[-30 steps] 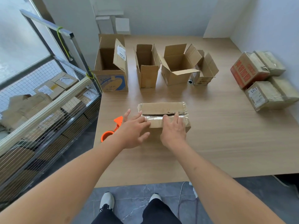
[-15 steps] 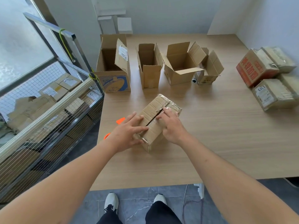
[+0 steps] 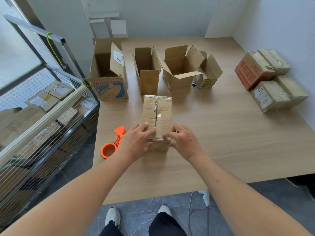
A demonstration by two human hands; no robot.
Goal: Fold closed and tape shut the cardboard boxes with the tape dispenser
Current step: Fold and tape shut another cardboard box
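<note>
A small closed cardboard box (image 3: 157,113) lies lengthwise away from me on the wooden table (image 3: 221,133), its flaps folded shut with clear tape along the centre seam. My left hand (image 3: 136,142) presses on the box's near left end with straight fingers. My right hand (image 3: 184,141) touches the near right end, fingertips on the taped edge. The orange tape dispenser (image 3: 113,143) lies on the table just left of my left hand, untouched.
Several open boxes stand in a row at the back: a tall one (image 3: 109,70), a narrow one (image 3: 147,68), a wide one (image 3: 180,67) and a small one (image 3: 208,72). Taped boxes (image 3: 265,82) are stacked at the right. A wire cage cart (image 3: 42,116) flanks the table's left edge.
The box has been rotated from lying crosswise, through a diagonal, to pointing straight away from me. Both hands followed it and now sit at its near end.
</note>
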